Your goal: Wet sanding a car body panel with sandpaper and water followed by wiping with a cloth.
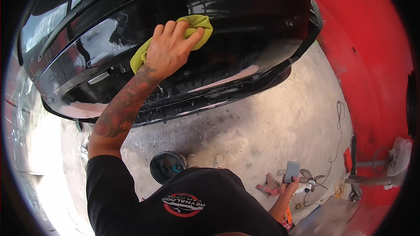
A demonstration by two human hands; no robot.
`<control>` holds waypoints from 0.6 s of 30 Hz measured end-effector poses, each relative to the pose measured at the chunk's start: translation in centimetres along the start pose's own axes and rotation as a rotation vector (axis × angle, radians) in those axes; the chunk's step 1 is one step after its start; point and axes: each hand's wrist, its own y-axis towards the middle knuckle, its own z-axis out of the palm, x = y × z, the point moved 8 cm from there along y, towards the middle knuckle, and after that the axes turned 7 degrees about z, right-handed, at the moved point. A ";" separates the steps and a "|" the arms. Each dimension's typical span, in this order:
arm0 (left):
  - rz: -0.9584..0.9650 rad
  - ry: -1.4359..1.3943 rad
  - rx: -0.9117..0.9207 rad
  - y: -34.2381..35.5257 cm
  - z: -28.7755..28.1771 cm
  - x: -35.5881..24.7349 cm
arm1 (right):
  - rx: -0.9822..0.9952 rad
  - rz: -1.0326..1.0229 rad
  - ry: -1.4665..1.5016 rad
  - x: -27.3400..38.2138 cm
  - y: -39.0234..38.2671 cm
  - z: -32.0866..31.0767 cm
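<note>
Wet black car rear [245, 26], left hand [170, 48] on yellow cloth [199, 22]

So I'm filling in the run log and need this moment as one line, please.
left hand: pressing yellow cloth on black car | right hand: holding grey flat object | bucket: on concrete floor

The floor [262, 118] is bare grey concrete with wet, stained patches. A round metal bucket [168, 166] stands on it near the person's feet, and a small fan [311, 182] lies further to the right. A thin cord [339, 122] runs over the floor beside the red wall [372, 61]
</note>
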 end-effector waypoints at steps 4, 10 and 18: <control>0.018 -0.036 0.014 4.3 2.8 -3.0 | -0.061 0.014 0.041 -0.5 -1.6 3.2; 0.128 -0.002 -0.037 5.1 3.5 -4.6 | 0.067 0.052 0.078 -0.6 -2.8 6.1; 0.074 0.076 0.073 -4.7 0.4 -0.5 | -0.104 0.020 0.155 -1.5 0.5 -6.7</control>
